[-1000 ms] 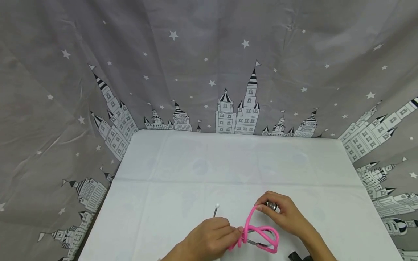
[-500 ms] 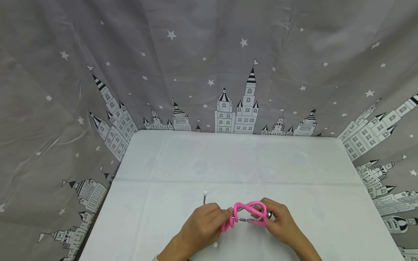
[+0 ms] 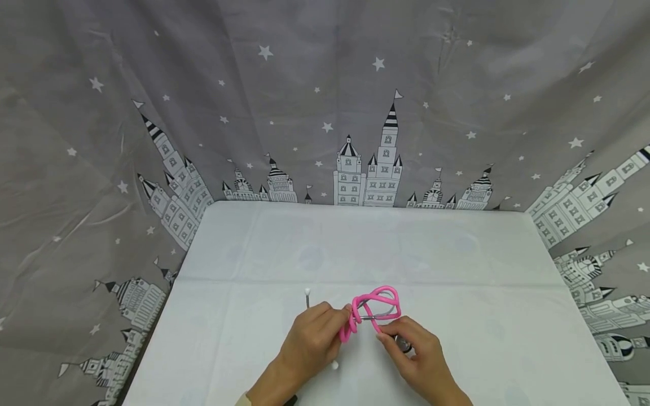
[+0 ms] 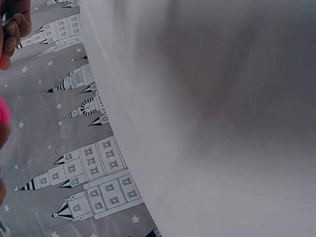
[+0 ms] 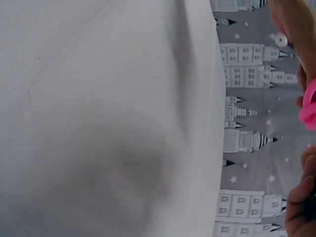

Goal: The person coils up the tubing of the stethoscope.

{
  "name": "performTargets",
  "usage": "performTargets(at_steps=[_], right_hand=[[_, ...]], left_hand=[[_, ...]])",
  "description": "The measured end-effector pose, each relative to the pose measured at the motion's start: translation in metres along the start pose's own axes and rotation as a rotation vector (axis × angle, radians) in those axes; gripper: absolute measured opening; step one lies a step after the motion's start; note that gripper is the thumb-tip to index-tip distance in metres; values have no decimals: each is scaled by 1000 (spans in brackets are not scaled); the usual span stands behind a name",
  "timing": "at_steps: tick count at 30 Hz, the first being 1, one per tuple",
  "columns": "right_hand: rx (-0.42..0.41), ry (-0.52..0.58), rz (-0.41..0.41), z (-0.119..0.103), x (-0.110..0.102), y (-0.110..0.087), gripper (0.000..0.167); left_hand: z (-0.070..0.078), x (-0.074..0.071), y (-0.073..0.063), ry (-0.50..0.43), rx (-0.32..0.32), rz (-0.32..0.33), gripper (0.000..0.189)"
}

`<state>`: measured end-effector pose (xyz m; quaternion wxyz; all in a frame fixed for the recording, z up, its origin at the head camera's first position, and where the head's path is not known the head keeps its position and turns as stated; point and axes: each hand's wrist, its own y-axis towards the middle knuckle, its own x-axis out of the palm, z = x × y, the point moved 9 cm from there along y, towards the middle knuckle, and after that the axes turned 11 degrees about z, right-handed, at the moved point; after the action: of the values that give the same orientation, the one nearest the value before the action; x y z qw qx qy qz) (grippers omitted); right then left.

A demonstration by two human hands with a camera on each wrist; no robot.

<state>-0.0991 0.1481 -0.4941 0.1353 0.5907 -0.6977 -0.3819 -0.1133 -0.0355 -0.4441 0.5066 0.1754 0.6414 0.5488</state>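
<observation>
A stethoscope with bright pink tubing [image 3: 378,299] is held up between both hands over the white table. The tubing is wound in loops about its grey metal part [image 3: 367,318]. My left hand [image 3: 316,338] grips the bundle at its left end; one white ear tip [image 3: 307,291] sticks out above this hand and another [image 3: 334,365] below it. My right hand [image 3: 418,352] pinches the tubing under the loops, its silver chestpiece [image 3: 403,344] partly hidden by the fingers. In the right wrist view pink tubing [image 5: 308,111] shows at the right edge, between the hands.
A white cloth with fold creases covers the table [image 3: 244,242]. Behind it and along both sides hangs a grey curtain [image 3: 304,67] printed with castles and stars. A sleeve edge [image 3: 244,399] shows at the left wrist.
Both hands and the stethoscope have moved up and left, away from the table's near edge. The right hand has shifted from above the loops to below them, bringing the tubing end down.
</observation>
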Motion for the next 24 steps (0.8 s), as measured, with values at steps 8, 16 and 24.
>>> performTargets(at_steps=[8, 16, 24], right_hand=[[-130, -173, 89, -21, -6, 6, 16], [-255, -242, 143, -36, -8, 6, 25], [-285, -166, -3, -42, 1, 12, 23]], left_hand=[[0, 5, 0, 42, -18, -14, 23], [2, 12, -3, 58, -37, -55, 9], [0, 14, -11, 87, -49, -105, 12]])
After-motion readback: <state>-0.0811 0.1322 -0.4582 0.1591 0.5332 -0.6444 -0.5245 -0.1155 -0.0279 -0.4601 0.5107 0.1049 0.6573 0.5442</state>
